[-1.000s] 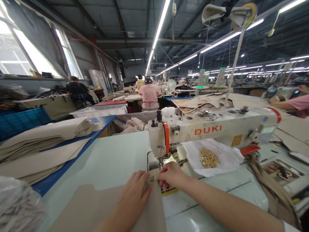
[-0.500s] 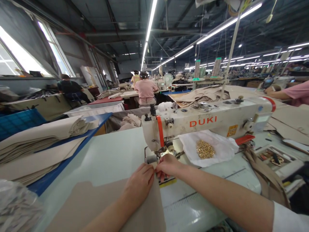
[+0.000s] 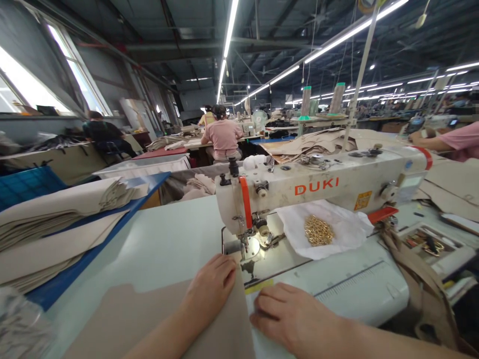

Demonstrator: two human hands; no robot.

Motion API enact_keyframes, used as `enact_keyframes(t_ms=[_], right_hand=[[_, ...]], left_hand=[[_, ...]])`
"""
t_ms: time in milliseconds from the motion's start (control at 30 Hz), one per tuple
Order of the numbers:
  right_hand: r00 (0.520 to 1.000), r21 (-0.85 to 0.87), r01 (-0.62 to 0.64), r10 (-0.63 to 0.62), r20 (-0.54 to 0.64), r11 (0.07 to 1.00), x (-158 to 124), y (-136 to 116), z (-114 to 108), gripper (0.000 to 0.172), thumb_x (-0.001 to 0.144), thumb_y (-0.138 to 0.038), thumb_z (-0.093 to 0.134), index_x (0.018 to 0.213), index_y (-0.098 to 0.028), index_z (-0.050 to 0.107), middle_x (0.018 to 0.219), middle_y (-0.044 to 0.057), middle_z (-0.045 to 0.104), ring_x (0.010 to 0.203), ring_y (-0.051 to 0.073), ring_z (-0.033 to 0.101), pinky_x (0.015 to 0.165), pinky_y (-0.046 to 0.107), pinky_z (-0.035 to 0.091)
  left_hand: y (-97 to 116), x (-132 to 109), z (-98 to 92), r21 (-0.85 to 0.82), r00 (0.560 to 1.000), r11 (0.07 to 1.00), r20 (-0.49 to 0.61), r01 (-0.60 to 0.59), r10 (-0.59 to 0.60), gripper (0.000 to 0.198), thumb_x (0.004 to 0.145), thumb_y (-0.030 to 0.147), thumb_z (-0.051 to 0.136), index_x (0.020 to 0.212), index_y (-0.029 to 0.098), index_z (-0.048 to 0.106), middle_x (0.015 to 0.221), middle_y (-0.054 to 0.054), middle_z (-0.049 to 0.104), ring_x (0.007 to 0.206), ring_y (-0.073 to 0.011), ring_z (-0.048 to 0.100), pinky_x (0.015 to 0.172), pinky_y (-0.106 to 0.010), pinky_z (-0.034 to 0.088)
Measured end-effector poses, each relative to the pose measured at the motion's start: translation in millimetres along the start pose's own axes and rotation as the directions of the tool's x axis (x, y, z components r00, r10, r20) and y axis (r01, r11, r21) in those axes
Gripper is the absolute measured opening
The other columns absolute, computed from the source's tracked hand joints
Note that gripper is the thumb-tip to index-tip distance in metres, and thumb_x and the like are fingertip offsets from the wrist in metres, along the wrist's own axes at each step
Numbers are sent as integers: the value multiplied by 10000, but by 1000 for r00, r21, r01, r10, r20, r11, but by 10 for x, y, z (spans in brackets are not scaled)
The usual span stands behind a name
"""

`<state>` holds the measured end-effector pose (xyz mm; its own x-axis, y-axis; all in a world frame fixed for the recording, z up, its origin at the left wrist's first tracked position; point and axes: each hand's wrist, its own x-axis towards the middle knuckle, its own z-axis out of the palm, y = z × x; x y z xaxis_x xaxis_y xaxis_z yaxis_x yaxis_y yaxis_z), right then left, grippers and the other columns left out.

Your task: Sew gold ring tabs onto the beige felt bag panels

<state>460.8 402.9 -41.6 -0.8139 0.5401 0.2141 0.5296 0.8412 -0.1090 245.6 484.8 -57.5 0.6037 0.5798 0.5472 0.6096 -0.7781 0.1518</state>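
Observation:
A large beige fabric piece (image 3: 164, 304) lies on the pale sewing table, its narrow far end close to the needle area (image 3: 247, 242) of a white sewing machine (image 3: 314, 184) marked DUKI. Near that end, my left hand (image 3: 213, 279) rests on the fabric, its fingers bent and closed over it. My right hand (image 3: 284, 314) is beside the fabric's right edge, nearer to me, with its fingers curled; whatever lies under them is hidden. Past the machine's metal bed, a white cloth (image 3: 292, 229) holds a heap of small gold-coloured metal pieces (image 3: 318, 230).
Stacked beige panels (image 3: 56, 214) lie on a blue surface at left, near a clear plastic bag (image 3: 22, 324). A tray of small parts (image 3: 430, 244) and hanging beige strips (image 3: 422, 284) are at right. A person in pink (image 3: 223, 134) sits ahead; another pink sleeve (image 3: 462, 142) shows at right.
My right hand has left the needle area and come back toward me along the fabric's right edge. My left hand stays on the fabric, about where it was.

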Motion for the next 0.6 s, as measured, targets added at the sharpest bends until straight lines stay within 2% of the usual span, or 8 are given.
enact_keyframes(t_ms=[67,167,267,367,600], right_hand=[[1000,-61,22,-23,-8,998,-5,0,-29,235,920,-231,514,1136,-158,574,1094,89,601,1040,230,507,917,345,401],[999,-98,-5,0,-51,995,94,23,-2,216,917,-240,524,1120,-181,566,1170,90,566,1117,234,469,969,372,354],[992,-85,-56,46,-115,995,234,43,112,114,923,-254,532,978,-173,591,1033,52,611,1009,202,512,918,342,379],[979,-64,-103,90,-184,993,352,76,229,114,907,-269,560,866,-165,581,889,29,619,897,191,523,842,323,410],[988,-35,11,-16,-156,999,418,194,314,81,910,-221,564,855,-162,573,908,31,630,890,171,535,865,293,407]], left_hand=[[-1,-5,-4,-13,1000,1000,-16,-9,9,186,861,120,432,754,201,561,769,-23,665,748,-183,615,706,-317,538],[5,-3,-14,-21,1000,1000,-17,-16,16,186,870,133,437,763,208,570,771,-13,668,745,-174,617,710,-309,539],[13,4,-10,-14,1000,1000,-13,-7,7,190,870,128,436,767,209,572,758,-12,664,730,-173,613,691,-307,541],[16,6,6,7,1000,1000,-19,-7,7,202,877,117,423,759,204,562,741,-14,656,712,-175,606,673,-315,542],[4,-12,10,46,998,997,-9,-66,67,254,939,136,361,774,189,547,741,-21,644,705,-176,600,664,-310,538]])
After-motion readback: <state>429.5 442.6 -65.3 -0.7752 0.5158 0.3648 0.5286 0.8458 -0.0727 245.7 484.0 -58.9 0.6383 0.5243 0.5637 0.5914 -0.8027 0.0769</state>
